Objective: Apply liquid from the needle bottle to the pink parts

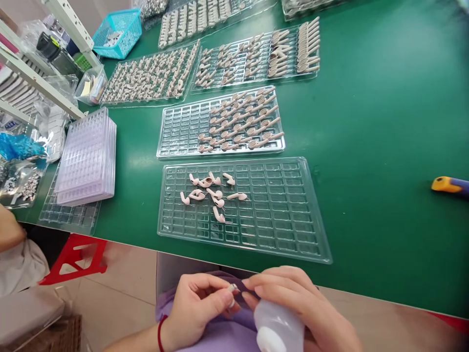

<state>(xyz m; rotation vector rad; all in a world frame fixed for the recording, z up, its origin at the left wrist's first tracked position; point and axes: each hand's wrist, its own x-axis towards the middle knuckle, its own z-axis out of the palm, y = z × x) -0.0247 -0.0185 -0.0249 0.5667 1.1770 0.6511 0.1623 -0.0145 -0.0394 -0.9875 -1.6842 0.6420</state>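
Below the table's front edge, over my lap, my left hand [198, 305] pinches a small pale part [233, 289] between thumb and fingertips. My right hand [293, 303] is closed round a white plastic bottle [278, 327], its fingertips touching the same small part. Just beyond the hands, a clear compartment tray [286, 215] lies on the green table [384, 146] with several loose pink earpiece-shaped parts [212, 193] in its left half.
Further back lie more clear trays [179, 132] holding rows of pink parts. A stack of empty trays [86, 159] sits at the left, a turquoise basket [119, 32] at the far left, a yellow-and-blue tool [449, 185] at the right edge. A red stool [76, 256] stands lower left.
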